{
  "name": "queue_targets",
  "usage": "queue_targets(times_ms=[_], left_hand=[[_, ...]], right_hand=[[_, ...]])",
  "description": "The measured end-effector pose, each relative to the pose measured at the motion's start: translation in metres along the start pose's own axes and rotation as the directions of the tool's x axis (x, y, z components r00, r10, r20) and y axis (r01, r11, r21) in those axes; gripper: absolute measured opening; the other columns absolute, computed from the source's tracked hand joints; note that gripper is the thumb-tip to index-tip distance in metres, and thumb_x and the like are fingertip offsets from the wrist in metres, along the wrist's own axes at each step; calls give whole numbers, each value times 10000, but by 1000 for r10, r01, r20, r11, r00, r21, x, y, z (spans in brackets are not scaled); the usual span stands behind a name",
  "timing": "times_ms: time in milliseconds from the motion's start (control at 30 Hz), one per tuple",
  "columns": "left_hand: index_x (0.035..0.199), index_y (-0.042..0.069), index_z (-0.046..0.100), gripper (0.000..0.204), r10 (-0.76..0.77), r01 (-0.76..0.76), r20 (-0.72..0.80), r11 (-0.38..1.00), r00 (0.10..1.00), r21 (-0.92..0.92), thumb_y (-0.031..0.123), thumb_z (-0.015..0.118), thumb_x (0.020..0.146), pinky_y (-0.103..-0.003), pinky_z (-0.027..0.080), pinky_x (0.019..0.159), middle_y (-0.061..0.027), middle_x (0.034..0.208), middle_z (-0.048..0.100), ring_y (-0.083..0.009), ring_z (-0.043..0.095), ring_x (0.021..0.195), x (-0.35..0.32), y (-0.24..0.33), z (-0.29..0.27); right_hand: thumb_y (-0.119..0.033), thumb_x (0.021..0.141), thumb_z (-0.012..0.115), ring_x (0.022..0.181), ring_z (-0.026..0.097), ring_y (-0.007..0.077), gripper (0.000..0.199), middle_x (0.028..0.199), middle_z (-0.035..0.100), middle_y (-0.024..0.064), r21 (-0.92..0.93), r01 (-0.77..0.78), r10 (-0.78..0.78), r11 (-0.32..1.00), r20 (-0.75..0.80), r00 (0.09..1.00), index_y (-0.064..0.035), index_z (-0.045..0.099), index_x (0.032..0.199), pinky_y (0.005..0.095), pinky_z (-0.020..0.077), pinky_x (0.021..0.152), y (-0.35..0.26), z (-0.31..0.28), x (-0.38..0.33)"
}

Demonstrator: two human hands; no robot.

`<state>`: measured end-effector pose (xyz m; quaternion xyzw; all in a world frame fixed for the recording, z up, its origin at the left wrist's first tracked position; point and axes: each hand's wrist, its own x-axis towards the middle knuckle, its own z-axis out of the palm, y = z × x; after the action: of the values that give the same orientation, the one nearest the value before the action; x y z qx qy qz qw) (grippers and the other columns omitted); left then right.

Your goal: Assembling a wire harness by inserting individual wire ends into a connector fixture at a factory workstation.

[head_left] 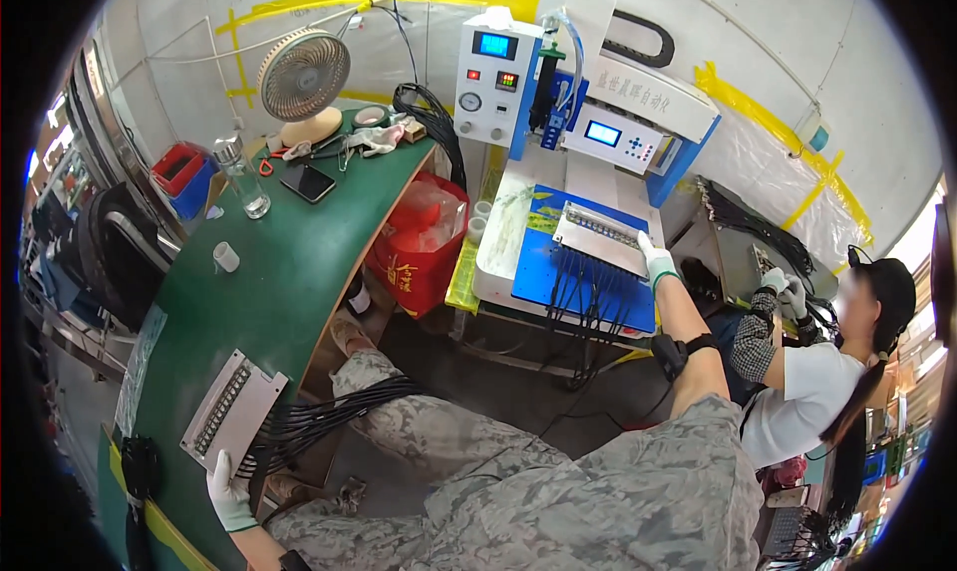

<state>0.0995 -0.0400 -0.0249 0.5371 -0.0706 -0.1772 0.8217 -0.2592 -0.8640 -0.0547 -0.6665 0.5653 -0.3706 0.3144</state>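
Note:
My left hand (230, 491), in a white glove, grips the near corner of a silvery metal plate (239, 417) at the lower left. That plate has a row of small fittings along one side, and black cables (334, 414) run from it across my leg. On the blue bed of a benchtop machine lies a similar second plate (596, 247), with a row of fittings and black cables (588, 284) hanging over the front. My right hand (658, 261), also gloved, holds this plate's right end; its fingertips are partly hidden.
The green table (259, 302) carries a fan (303, 78), phone (307, 182), glass bottle (244, 177) and white roll (226, 257). A red bag (414, 262) stands between table and machine (623, 123). At right, a co-worker (817, 382) handles cables.

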Motion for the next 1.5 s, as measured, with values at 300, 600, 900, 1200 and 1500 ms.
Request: queue_targets(times_ms=[300, 600, 900, 1200, 1500], left_hand=[[1329, -107, 455, 420, -58, 58, -6, 998, 998, -17, 118, 539, 985, -433, 508, 1018, -200, 1293, 572, -311, 605, 1157, -7, 7, 1], [1317, -109, 469, 403, -62, 62, -1, 997, 998, -54, 122, 526, 992, -433, 508, 1019, -205, 1298, 571, -307, 605, 1164, -6, 6, 1], [1313, -111, 474, 403, -56, 54, -26, 997, 998, -53, 133, 522, 996, -437, 511, 1016, -207, 1290, 581, -303, 615, 1151, -1, 1, -13], [1295, -111, 490, 385, -77, 77, -1, 996, 997, -48, 133, 517, 998, -440, 514, 1013, -208, 1271, 593, -311, 618, 1144, -5, 5, -6], [1244, -88, 536, 340, -110, 110, -10, 992, 994, -65, 132, 547, 986, -437, 532, 984, -189, 1224, 625, -302, 640, 1105, -3, 4, -23]], right_hand=[[-634, 758, 732, 1024, 648, 235, 762, 1138, 686, 121, -307, -232, 279, 923, 119, 953, -44, 655, 1234, 346, 478, 901, -26, 9, -6], [-728, 758, 643, 1148, 616, 317, 889, 1230, 641, 226, -333, -113, 182, 936, 183, 966, 6, 622, 1258, 361, 454, 961, 28, 4, 27], [-724, 762, 640, 1129, 627, 312, 870, 1195, 662, 214, -214, -111, 142, 970, 134, 981, 2, 636, 1240, 362, 459, 958, 29, 7, 28], [-712, 743, 678, 1144, 615, 283, 912, 1236, 645, 188, -400, -259, 336, 879, 135, 932, 35, 611, 1261, 356, 443, 973, -36, 12, 4], [-779, 739, 611, 1117, 630, 309, 954, 1209, 650, 219, -243, -174, 213, 954, 144, 966, 46, 638, 1215, 384, 456, 955, -17, 2, 3]])
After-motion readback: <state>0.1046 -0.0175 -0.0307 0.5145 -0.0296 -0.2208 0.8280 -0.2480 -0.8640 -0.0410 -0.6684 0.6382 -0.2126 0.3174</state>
